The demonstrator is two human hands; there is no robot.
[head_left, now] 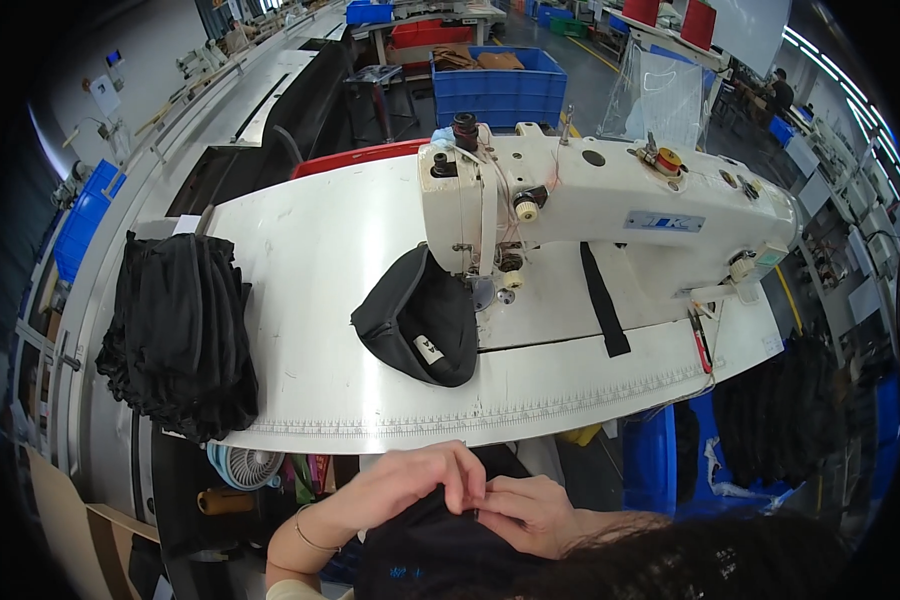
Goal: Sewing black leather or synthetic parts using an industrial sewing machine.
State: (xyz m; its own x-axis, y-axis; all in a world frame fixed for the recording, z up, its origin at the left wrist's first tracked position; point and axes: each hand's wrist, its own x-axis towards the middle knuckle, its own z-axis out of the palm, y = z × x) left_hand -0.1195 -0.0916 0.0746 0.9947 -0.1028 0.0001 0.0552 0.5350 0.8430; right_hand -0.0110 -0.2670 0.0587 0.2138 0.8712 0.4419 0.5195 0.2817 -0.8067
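Just off the front edge of the sewing table, my left hand [425,485] and my right hand [530,513] meet with fingertips pinched together. A tiny dark bit shows between them; what it is I cannot make out. Dark cloth lies below both hands. On the table, a black sewn fabric piece [395,335], curved and hollow with a white label [428,349] inside, rests beside the needle area of a white sewing machine [570,185]. A black fabric strip [603,305] lies flat to its right.
A tall stack of black fabric pieces [178,335] occupies the table's left end. Red-handled thread snips [703,345] lie at the right. Beyond stands a blue crate [500,92]; below the table are a small fan [247,467] and a blue bin [650,460].
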